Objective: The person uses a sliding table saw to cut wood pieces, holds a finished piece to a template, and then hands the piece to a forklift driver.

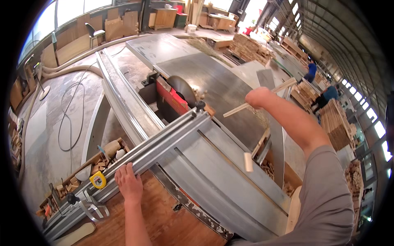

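Head view, only one. Right hand is closed around a long thin pale wooden strip, gripping it partway along, both ends sticking out (could be two strips pressed together, can't tell). Strip is out over the dark flat steel surface, to the right of the round grey metal saw blade. Whether it touches the steel: can't tell.

Key relation: strip's long axis runs from lower left to upper right, across the line of the blade rather than along it. Its left end points down-left, toward the blade side, clear of the blade.

Right hand is the one on the strip; left hand is well apart, palm down on the long silver aluminium rail, fingers loosely spread, nothing seen in it. Just left of it: yellow boxy tape measure.

Count: 2 hands, 1 blade, 1 flat red guard plate beside the blade, 1 tape measure, 1 short pale wooden block on the slotted grey metal surface, 2 round black knobs on the rail assembly (one near the blade, one lower left). Two co-workers far right. Offcuts in the bin by the rail: too jumbled to count.
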{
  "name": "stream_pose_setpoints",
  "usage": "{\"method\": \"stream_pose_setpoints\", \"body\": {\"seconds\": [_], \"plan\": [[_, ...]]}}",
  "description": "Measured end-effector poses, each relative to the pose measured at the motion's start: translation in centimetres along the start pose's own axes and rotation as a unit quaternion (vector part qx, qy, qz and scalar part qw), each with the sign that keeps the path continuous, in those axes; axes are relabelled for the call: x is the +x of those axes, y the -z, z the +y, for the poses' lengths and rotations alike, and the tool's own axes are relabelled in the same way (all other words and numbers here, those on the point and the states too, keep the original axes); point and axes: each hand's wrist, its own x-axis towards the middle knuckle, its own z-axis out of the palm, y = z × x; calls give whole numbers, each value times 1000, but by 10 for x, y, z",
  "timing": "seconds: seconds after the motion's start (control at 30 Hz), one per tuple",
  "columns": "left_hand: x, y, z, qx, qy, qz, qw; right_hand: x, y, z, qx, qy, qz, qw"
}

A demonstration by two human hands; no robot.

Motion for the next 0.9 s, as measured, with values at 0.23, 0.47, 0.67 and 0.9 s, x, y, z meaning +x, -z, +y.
{"method": "stream_pose_setpoints", "body": {"seconds": [0.23,0.47,0.67,0.9], "plan": [[0,-3,-4,16,7,-10,1000,-63,-109,-75,344,82,-7,936],[4,-10,-12,57,-22,-12,998,-174,-231,-265,648,156,35,745],[-4,-15,-21,37,-82,19,996,-252,-230,-328,819,16,-30,573],[-205,-3,125,-427,-126,-429,786,-275,-239,-364,979,-130,109,115]]}}
